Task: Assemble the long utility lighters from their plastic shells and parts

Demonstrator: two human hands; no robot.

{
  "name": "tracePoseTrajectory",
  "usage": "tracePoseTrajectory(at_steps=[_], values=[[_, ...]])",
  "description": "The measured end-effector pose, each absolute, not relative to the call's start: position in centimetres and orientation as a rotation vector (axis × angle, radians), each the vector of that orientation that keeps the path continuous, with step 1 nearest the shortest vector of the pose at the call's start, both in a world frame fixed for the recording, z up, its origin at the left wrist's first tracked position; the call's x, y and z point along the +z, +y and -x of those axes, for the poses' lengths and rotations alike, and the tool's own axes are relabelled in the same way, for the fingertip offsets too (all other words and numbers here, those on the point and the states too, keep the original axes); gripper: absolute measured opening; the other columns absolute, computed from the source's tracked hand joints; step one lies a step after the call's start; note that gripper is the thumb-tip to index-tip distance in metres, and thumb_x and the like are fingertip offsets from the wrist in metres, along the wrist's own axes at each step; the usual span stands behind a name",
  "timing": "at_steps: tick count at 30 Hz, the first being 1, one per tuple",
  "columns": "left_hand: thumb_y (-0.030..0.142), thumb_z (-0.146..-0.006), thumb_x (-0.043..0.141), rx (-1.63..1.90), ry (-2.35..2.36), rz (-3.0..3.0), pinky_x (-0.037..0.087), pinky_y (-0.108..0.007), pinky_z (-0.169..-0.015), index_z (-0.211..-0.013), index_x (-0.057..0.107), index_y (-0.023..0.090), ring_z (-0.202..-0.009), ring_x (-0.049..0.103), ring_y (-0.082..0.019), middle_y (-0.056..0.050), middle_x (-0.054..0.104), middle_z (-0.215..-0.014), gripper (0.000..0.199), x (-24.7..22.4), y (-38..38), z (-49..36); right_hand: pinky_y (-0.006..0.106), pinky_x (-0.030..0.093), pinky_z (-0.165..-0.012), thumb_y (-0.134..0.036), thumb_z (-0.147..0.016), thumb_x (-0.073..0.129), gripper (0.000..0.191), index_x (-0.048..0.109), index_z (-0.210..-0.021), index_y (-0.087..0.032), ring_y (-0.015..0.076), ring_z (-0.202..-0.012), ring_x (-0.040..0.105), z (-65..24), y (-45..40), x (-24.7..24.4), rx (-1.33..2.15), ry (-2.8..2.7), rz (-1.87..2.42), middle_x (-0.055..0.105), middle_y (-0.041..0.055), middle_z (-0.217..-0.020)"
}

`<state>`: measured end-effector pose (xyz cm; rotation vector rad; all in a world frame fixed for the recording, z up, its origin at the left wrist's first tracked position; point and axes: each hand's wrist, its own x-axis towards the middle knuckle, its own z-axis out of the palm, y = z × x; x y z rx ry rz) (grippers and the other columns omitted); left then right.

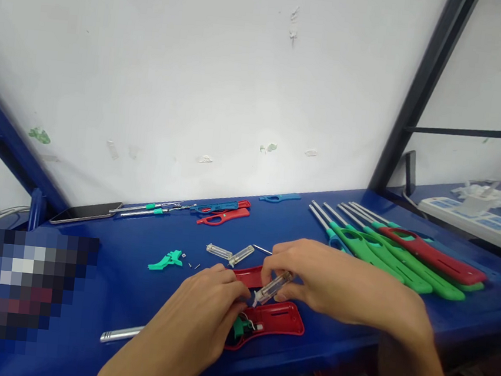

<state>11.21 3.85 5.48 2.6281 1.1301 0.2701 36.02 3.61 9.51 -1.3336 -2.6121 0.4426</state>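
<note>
While the right hand pinches a clear tank between thumb and fingers, just beside an open red shell on the table, the left hand curls partly closed over the shell's left end; its grip is hidden, cannot tell. Two spare tanks behind. Green trigger to their left. Lighters fanned right.

Left hand, to the left of the nearer red casing half: bare, with slender fingers and rounded knuckles; the left forearm is uncovered down to the frame's edge. Right hand, beyond and to the right of that half: bare, smooth-backed; the right forearm is likewise uncovered.
</note>
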Motion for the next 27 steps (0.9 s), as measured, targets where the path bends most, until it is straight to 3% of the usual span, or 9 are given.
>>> tracePoseTrajectory(at_steps=[9,27], values=[[0.011,-0.107,0.055,0.272,1.134,-2.641,0.047,-0.034,-0.080,-0.095,0.078,0.026,-0.089,0.068,-0.022,0.000,0.076,-0.099,0.030,5.91,3.85,-11.62,0.028,0.045,-0.077,-0.013,-0.096,0.071,0.014,0.076,-0.096,-0.025,0.0220,-0.095,0.072,-35.63,3.53,9.88,0.508,-2.580,1.346,0.080,-0.0001,-0.096],[0.014,-0.107,0.051,0.286,1.161,-2.642,0.046,-0.034,-0.079,-0.096,0.078,0.026,-0.088,0.068,-0.022,-0.001,0.076,-0.097,0.031,6.17,3.65,-11.81,0.029,0.045,-0.076,-0.015,-0.097,0.070,0.013,0.076,-0.097,-0.026,0.0224,-0.094,0.072,-35.85,3.63,9.77,0.517,-2.567,1.354,0.080,0.0000,-0.095]])
